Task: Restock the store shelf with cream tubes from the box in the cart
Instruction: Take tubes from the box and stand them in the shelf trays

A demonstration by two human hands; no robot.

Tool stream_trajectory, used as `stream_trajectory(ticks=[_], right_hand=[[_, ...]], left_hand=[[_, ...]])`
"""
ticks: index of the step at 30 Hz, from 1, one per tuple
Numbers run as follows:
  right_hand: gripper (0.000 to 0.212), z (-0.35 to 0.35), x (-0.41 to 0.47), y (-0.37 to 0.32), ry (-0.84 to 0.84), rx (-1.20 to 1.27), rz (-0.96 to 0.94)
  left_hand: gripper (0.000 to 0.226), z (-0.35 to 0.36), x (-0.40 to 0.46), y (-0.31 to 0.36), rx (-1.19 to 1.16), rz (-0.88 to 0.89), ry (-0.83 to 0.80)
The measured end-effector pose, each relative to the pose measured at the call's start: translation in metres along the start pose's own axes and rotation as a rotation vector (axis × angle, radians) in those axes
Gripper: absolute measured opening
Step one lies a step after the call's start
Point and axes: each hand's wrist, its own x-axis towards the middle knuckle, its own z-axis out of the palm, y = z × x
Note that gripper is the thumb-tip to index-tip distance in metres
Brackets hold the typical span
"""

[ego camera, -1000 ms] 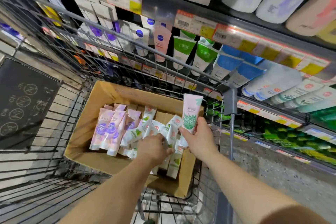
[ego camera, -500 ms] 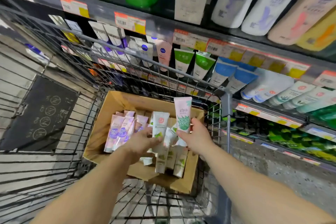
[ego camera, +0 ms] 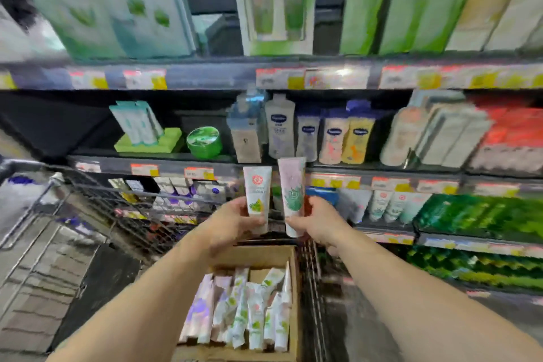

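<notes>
Left hand (ego camera: 232, 222) grips a white plastic tube with red emblem (ego camera: 257, 198), right hand (ego camera: 318, 222) a pale pink tube with green print (ego camera: 292, 194); carrying step, next likely matching white tubes on the shelf (ego camera: 388, 204) at 3 o'clock.

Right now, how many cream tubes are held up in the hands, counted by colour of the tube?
White tube with red round logo, in the grip of the left hand: 1
Pink tube with green leaf print, in the grip of the right hand: 1
Total: 2
</notes>
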Motion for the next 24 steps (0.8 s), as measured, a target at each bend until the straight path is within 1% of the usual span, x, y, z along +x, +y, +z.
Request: stream_trajectory(ticks=[2,6,8,11,14,17,21,24], right_hand=[[0.024,-0.040,-0.022,-0.010,0.074,0.050,-0.045],[0.024,-0.140,-0.078,-0.003,0.209,0.129,-0.081],[0.026,-0.200,-0.117,0.013,0.282,0.134,-0.107],[0.034,-0.298,-0.192,0.050,0.398,0.132,-0.145],[0.035,-0.395,-0.280,0.084,0.510,0.128,-0.166],[0.042,-0.477,-0.366,0.107,0.641,0.146,-0.175],[0.043,-0.564,-0.454,0.131,0.828,0.199,-0.199],[0.034,-0.607,-0.508,0.154,0.957,0.206,-0.224]], left_hand=[[0.029,0.036,-0.005,0.030,0.029,0.051,-0.016],[0.019,0.139,-0.018,0.077,0.141,0.199,-0.091],[0.020,0.207,-0.026,0.090,0.171,0.255,-0.149],[0.016,0.325,-0.046,0.099,0.203,0.309,-0.277],[0.024,0.448,-0.074,0.107,0.191,0.364,-0.428],[0.025,0.557,-0.101,0.121,0.196,0.389,-0.563],[0.024,0.677,-0.122,0.137,0.239,0.432,-0.665],[0.027,0.755,-0.140,0.147,0.272,0.483,-0.725]])
